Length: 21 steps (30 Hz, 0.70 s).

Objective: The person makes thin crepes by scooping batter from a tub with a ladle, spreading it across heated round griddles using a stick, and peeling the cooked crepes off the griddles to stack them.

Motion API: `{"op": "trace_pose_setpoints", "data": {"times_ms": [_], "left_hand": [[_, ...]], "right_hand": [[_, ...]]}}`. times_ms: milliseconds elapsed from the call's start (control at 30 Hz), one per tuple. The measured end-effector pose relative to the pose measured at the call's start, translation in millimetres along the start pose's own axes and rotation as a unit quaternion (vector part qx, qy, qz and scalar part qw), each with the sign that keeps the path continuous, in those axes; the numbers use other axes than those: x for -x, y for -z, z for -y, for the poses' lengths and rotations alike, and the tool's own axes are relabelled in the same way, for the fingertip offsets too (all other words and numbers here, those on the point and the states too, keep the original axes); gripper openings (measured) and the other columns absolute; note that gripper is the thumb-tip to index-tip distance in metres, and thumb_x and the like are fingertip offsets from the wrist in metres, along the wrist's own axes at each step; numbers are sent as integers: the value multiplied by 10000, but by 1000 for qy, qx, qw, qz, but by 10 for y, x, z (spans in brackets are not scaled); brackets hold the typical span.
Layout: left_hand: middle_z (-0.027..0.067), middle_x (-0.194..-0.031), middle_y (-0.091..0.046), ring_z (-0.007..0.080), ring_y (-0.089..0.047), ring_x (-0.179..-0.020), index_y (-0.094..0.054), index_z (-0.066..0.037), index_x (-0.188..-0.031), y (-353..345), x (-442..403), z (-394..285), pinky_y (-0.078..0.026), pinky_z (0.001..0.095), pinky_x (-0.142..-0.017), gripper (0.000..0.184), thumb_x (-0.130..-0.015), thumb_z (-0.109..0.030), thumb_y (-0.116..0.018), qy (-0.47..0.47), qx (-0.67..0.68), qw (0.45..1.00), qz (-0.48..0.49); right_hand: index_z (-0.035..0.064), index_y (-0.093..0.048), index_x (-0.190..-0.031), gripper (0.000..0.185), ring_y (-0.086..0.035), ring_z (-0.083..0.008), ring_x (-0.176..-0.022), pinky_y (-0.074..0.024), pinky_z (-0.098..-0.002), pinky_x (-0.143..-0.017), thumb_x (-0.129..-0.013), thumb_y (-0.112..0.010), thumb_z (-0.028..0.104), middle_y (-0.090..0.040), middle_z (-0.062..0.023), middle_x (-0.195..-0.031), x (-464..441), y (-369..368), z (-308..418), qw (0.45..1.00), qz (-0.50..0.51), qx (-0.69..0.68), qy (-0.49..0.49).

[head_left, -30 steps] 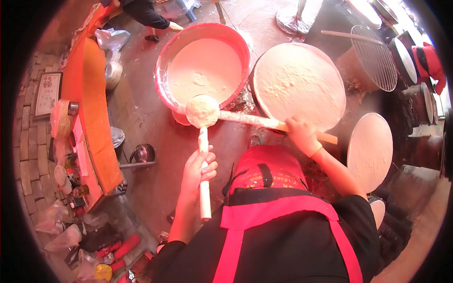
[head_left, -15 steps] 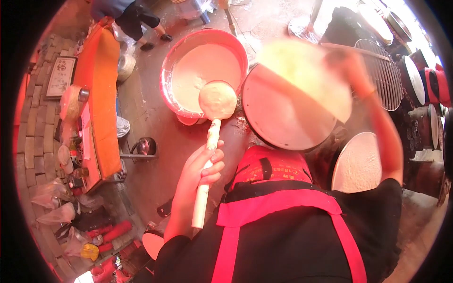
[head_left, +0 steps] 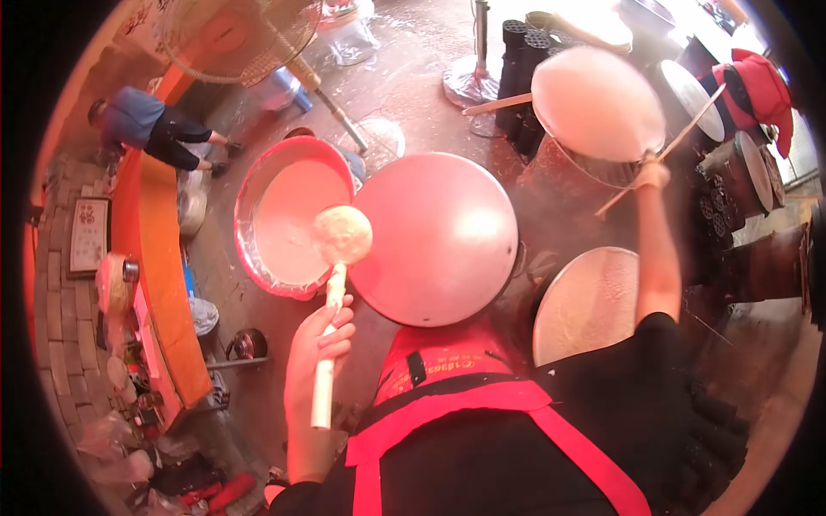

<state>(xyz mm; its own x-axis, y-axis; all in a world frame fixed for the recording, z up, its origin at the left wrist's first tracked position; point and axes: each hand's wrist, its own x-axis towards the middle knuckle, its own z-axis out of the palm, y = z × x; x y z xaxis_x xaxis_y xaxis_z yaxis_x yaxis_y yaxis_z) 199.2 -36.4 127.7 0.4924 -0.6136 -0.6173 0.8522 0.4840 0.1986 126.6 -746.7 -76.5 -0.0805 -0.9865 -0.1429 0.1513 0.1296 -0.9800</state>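
My left hand (head_left: 329, 331) is wrapped round the pale handle of a ladle (head_left: 343, 234), whose batter-coated bowl hangs at the right rim of a red basin (head_left: 245, 225) of pale batter (head_left: 292, 224). Right of the basin lies a bare round griddle (head_left: 434, 241). My right hand (head_left: 651, 175), far right, is closed on a thin wooden stick (head_left: 613, 199) at the edge of a round thin pancake (head_left: 598, 103). The pancake lies over a wire rack (head_left: 594, 176). Another griddle with a batter-like layer (head_left: 594, 305) is nearer my right arm.
A person (head_left: 159, 129) bends at an orange counter (head_left: 168, 301) on the left. A fan (head_left: 232, 34) stands at the upper left. Black honeycomb briquettes (head_left: 514, 73) are stacked behind the griddle. Another person's red garment (head_left: 757, 90) shows at the far right.
The pancake has come off the middle griddle and now lies on the rack at the upper right. My right hand moved right with it. The view has shifted; the ladle stays by the basin.
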Motion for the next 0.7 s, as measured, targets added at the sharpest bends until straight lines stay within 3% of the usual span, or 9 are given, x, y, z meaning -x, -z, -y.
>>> {"op": "trace_pose_setpoints", "data": {"times_ms": [100,267,367,433,533,600,633,667,700], "left_hand": [[42,-812,-378,62,-359,-517,-369,85,-1249,-188,-46,106,-325,185,-386,294,-1038,-119,-361,-2,-19,1000,-18],[15,-807,-411,32,-328,-490,-424,16,-1243,-473,55,301,-281,168,-368,260,-1016,-111,-421,-38,-229,971,-65],[11,-816,-433,24,-338,-454,-421,-50,-1255,-555,80,396,-285,177,-355,262,-1010,-136,-458,-31,-387,920,-59],[15,-800,-487,27,-354,-428,-425,-50,-1219,-573,-23,431,-299,186,-347,251,-996,-145,-491,-2,-442,896,-44],[-21,-700,-455,6,-349,-407,-457,-69,-1213,-277,-577,447,-269,169,-317,278,-972,-180,-538,81,-522,849,-20],[52,-707,-536,161,-526,-531,-526,-18,-1053,378,-1424,484,-421,322,-456,247,-896,-197,-591,-89,-681,720,98],[103,-723,-582,242,-591,-601,-539,3,-1007,610,-1793,559,-466,385,-539,258,-864,-202,-604,-255,-753,590,144],[156,-758,-600,310,-605,-689,-553,10,-991,575,-1938,581,-463,418,-614,267,-841,-205,-605,-288,-771,553,132],[209,-793,-618,379,-618,-778,-566,18,-975,536,-2051,577,-460,451,-688,277,-819,-208,-605,-321,-787,512,122]], "right_hand": [[-97,-669,-977,320,-662,-243,-751,-518,-358,-700,-788,-758,145,-713,-143,-891,-96,120,-623,973,-154,164,-52],[-52,-644,-1078,390,-668,-272,-803,-526,-411,-759,-851,-684,263,-714,-141,-961,260,275,-471,974,-180,133,46],[41,-623,-1067,282,-485,-118,-492,-408,-287,-443,-908,-640,273,-550,-13,-673,728,590,-286,988,72,-91,-100],[83,-591,-1100,323,-307,-26,-441,-222,-201,-398,-919,-644,344,-389,61,-614,1743,826,186,943,271,-96,-168],[66,-578,-1151,540,-319,-33,-414,-214,-197,-371,-916,-551,551,-419,69,-609,2857,1248,86,890,368,-44,-267],[96,-566,-1190,487,-370,-61,-371,-266,-213,-333,-956,-476,513,-503,18,-618,3480,1529,-458,915,371,49,-152],[129,-550,-1255,453,-382,-73,-380,-279,-224,-333,-971,-470,473,-524,10,-630,3659,1798,-711,868,370,-20,-330],[152,-530,-1328,400,-398,-97,-391,-292,-230,-350,-999,-467,371,-527,4,-631,4194,1733,-595,914,309,-17,-263],[156,-491,-1390,400,-505,-184,-490,-399,-310,-427,-1000,-490,245,-571,-49,-715,4563,1810,-623,924,335,175,50]]}}
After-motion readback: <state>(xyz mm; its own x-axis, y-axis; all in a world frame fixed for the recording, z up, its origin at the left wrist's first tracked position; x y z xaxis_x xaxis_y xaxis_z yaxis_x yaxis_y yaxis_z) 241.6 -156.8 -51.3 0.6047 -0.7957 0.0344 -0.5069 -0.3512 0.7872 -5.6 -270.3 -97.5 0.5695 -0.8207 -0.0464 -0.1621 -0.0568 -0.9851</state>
